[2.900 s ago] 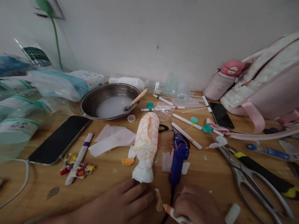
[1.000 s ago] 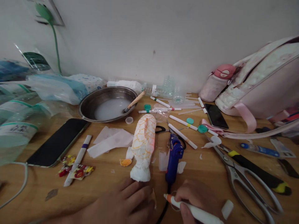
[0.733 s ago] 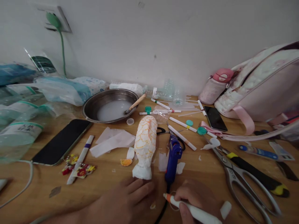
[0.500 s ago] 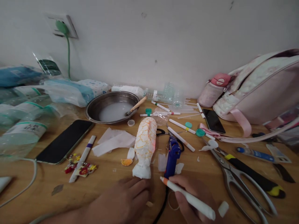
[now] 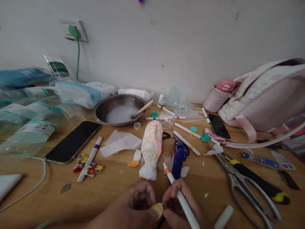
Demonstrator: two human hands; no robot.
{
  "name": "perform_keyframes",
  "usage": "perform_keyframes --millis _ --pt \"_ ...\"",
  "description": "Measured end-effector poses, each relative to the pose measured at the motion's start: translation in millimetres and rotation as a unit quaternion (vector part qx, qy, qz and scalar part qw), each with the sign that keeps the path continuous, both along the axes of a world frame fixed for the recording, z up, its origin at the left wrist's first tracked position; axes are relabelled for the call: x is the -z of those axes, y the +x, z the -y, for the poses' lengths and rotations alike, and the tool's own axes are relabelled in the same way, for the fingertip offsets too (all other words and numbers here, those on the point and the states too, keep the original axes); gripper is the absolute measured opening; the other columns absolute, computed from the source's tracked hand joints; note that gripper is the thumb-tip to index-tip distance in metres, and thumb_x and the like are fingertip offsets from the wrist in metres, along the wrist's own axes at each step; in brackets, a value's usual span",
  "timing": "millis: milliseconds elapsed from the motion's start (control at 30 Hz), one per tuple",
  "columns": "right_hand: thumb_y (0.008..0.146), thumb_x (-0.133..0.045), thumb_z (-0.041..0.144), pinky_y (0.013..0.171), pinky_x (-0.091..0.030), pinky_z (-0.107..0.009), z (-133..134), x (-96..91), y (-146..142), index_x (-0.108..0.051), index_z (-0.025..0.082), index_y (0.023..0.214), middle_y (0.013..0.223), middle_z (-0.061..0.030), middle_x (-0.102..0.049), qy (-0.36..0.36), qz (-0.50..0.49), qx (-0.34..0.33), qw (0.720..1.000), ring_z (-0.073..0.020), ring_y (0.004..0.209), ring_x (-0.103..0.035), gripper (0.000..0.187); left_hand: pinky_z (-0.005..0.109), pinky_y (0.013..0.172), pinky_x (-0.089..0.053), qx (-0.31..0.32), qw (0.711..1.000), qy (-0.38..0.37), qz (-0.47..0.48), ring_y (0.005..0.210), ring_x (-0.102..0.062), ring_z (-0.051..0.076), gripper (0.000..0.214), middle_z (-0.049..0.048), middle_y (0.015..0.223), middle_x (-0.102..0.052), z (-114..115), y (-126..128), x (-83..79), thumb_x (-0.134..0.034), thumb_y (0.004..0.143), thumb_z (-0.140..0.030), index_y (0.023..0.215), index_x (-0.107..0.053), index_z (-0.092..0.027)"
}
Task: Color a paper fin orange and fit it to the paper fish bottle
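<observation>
My left hand is closed, its thumb and fingers pinching a small white paper piece coloured partly orange. Close beside it, my right hand grips a white marker with an orange band, tip pointing up and left. Its fingertips are near the small piece; whether they touch it I cannot tell. Just beyond both hands lies a white papered fish shape with orange scale lines. An orange-and-white piece rests to its left, and a blue glue gun to its right.
A metal bowl of cloudy liquid holds a brush. Large scissors and a black-yellow cutter lie at right. Phones, several markers, plastic bottles and a pink backpack surround the work area.
My left hand has lifted from the table and now pinches the small orange-coloured piece. My right hand has moved toward it, turning the marker steeper. The view has shifted slightly.
</observation>
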State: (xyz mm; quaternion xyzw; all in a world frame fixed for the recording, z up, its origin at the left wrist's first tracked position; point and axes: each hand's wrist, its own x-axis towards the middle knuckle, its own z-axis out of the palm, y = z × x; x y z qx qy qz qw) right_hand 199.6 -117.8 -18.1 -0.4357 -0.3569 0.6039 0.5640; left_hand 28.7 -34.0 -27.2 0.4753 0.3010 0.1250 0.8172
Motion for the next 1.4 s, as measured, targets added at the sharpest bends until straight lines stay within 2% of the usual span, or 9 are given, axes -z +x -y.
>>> perform_keyframes --millis 67,267,367,467,667,933,1133,1267,1400 --pt "0.085 -0.08 0.075 0.067 -0.037 -0.023 -2 1.8 0 -0.042 0.029 0.091 0.084 0.0052 -0.057 -0.01 -0.013 -0.011 1.0 -0.011 0.07 -0.048 0.06 0.024 0.062 -0.033 -0.012 1.0 0.015 0.003 0.066 -0.039 0.012 0.069 -0.0074 0.074 -0.048 2 -1 -2.4 -0.087 0.074 -0.077 0.08 -0.044 -0.023" --pt "0.081 -0.082 0.076 0.059 -0.026 -0.025 -6 7.9 2 -0.032 0.03 0.09 0.08 0.0083 -0.052 -0.016 -0.019 -0.024 0.999 -0.0097 0.06 -0.028 0.068 0.026 0.065 -0.031 0.0 1.0 0.018 -0.001 0.071 -0.04 0.013 0.067 -0.0063 0.078 -0.049 2 2 -20.5 -0.087 0.073 -0.077 0.085 -0.048 -0.024" --pt "0.082 -0.086 0.07 0.06 -0.024 -0.024 -6 8.8 1 -0.031 0.03 0.089 0.078 0.0097 -0.053 -0.003 -0.033 -0.004 0.999 -0.0094 0.061 -0.027 0.069 0.025 0.065 -0.033 0.02 1.0 0.009 -0.021 0.071 -0.04 0.014 0.07 -0.0062 0.078 -0.05 -3 2 -30.0 -0.085 0.071 -0.083 0.087 -0.052 -0.023" --pt "0.084 -0.085 0.068 0.06 -0.024 -0.024 -6 8.5 -1 -0.032 0.03 0.09 0.077 0.0104 -0.053 0.007 -0.037 0.004 0.999 -0.0096 0.062 -0.028 0.066 0.025 0.063 -0.034 0.031 0.998 -0.008 -0.054 0.065 -0.037 0.013 0.068 -0.0071 0.072 -0.047 -7 -1 -34.7 -0.077 0.077 -0.087 0.083 -0.057 -0.022" --pt "0.09 -0.074 0.074 0.058 -0.025 -0.022 -5 7.9 -3 -0.032 0.03 0.09 0.079 0.0089 -0.052 0.014 -0.005 0.006 1.0 -0.0101 0.061 -0.033 0.061 0.025 0.06 -0.03 0.051 0.994 0.0 -0.097 0.065 -0.036 0.014 0.063 -0.0064 0.07 -0.045 -5 1 -36.5 -0.08 0.072 -0.079 0.075 -0.051 -0.023" --pt "0.088 -0.07 0.079 0.061 -0.031 -0.024 -4 12.5 0 -0.035 0.031 0.093 0.08 0.0067 -0.051 0.01 0.022 -0.005 1.0 -0.0116 0.064 -0.039 0.06 0.028 0.059 -0.025 0.076 0.981 0.048 -0.173 0.064 -0.031 0.015 0.054 -0.007 0.066 -0.041 -7 7 -42.5 -0.069 0.069 -0.074 0.072 -0.046 -0.025" --pt "0.09 -0.08 0.052 0.062 -0.033 -0.021 -3 19.8 4 -0.034 0.03 0.091 0.083 0.0074 -0.053 0.0 0.012 -0.02 1.0 -0.0103 0.066 -0.042 0.051 0.029 0.063 -0.03 0.08 0.98 0.083 -0.16 0.067 -0.037 0.017 0.053 -0.0051 0.069 -0.043 -6 5 -44.9 -0.06 0.077 -0.077 0.073 -0.047 -0.025" --pt "0.087 -0.083 0.04 0.063 -0.034 -0.021 -3 20.4 5 -0.035 0.029 0.09 0.084 0.0072 -0.056 -0.009 0.005 -0.036 0.999 -0.0102 0.067 -0.044 0.049 0.029 0.063 -0.029 0.084 0.975 0.095 -0.183 0.069 -0.037 0.018 0.051 -0.0045 0.07 -0.043 -6 8 -45.1 -0.064 0.072 -0.072 0.074 -0.047 -0.025" --pt "0.086 -0.082 0.029 0.065 -0.035 -0.02 -3 17.3 6 -0.035 0.029 0.09 0.085 0.0075 -0.059 -0.015 0.007 -0.04 0.999 -0.0094 0.068 -0.046 0.046 0.029 0.063 -0.028 0.082 0.976 0.087 -0.184 0.069 -0.037 0.018 0.047 -0.0045 0.071 -0.043 -5 7 -41.7 -0.062 0.074 -0.069 0.075 -0.047 -0.024"
